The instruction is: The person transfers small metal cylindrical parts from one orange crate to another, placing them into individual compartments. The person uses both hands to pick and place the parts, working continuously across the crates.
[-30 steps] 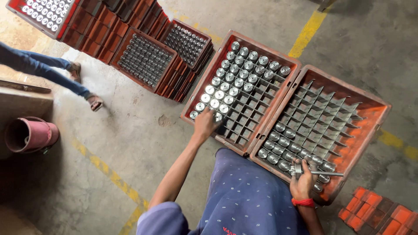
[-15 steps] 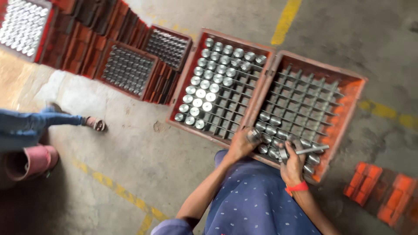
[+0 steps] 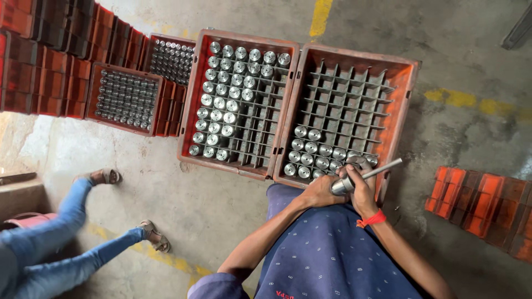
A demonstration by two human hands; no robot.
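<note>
**Two hands working a metal cylinder over a partitioned crate**

The view is looking straight down at a person in a blue patterned shirt (image 3: 327, 260) who is bending over two orange crates sitting side by side on a concrete floor (image 3: 210, 205). The left hand (image 3: 320, 192) and the right hand (image 3: 363, 191) are meeting at the near edge of the right crate (image 3: 407, 105). The fingers of both hands are curling closed around a metal cylinder (image 3: 342, 186), which is lying just above the crate's near rim, and the right hand is also gripping a thin metal rod (image 3: 382, 168) that is pointing up and to the right. A red band (image 3: 372, 219) is circling the right wrist.

The right crate is holding shiny cylinders only in its nearest rows (image 3: 313, 149); the other cells of its grid are showing bare dividers. The left crate (image 3: 191, 105), touching it along one wall, is carrying cylinders across its left and upper cells (image 3: 224, 102).

Further left, two smaller crates of metal parts (image 3: 124, 98) are leaning against stacks of orange crates (image 3: 50, 61). More orange crates (image 3: 482, 202) are sitting on the floor at the right. At lower left, another person's legs in blue jeans (image 3: 72, 243), wearing sandals, are stretching over a yellow floor line (image 3: 172, 263)
</note>
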